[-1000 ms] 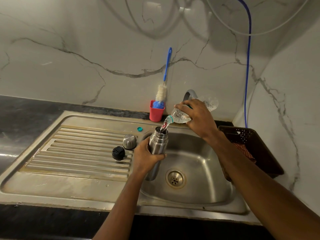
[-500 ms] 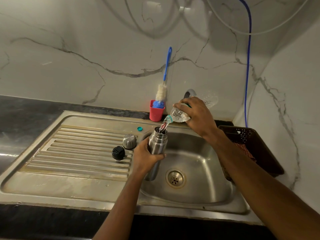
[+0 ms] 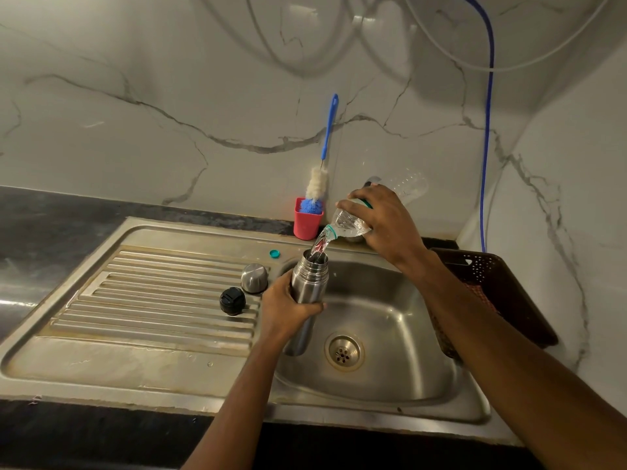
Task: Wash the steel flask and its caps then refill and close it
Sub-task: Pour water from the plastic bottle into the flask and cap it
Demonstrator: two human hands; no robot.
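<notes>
My left hand (image 3: 288,308) grips the steel flask (image 3: 309,281) around its middle, upright over the left side of the sink basin (image 3: 390,337). Above it my right hand (image 3: 386,225) holds a clear plastic bottle (image 3: 349,222) tipped neck-down, and water streams from it into the flask's open mouth. The steel cup cap (image 3: 254,278) and the black inner cap (image 3: 232,301) stand on the ribbed drainboard (image 3: 152,300), just left of the flask.
A small teal bottle cap (image 3: 274,254) lies on the sink ledge. A red cup (image 3: 308,218) holding a blue-handled bottle brush (image 3: 325,147) stands against the marble wall. A dark brown basket (image 3: 502,293) sits right of the basin. A blue hose (image 3: 487,130) hangs in the corner.
The bottle has tipped a little steeper and the bottle's far end has risen as water keeps pouring. The left hand and flask have stayed in place.
</notes>
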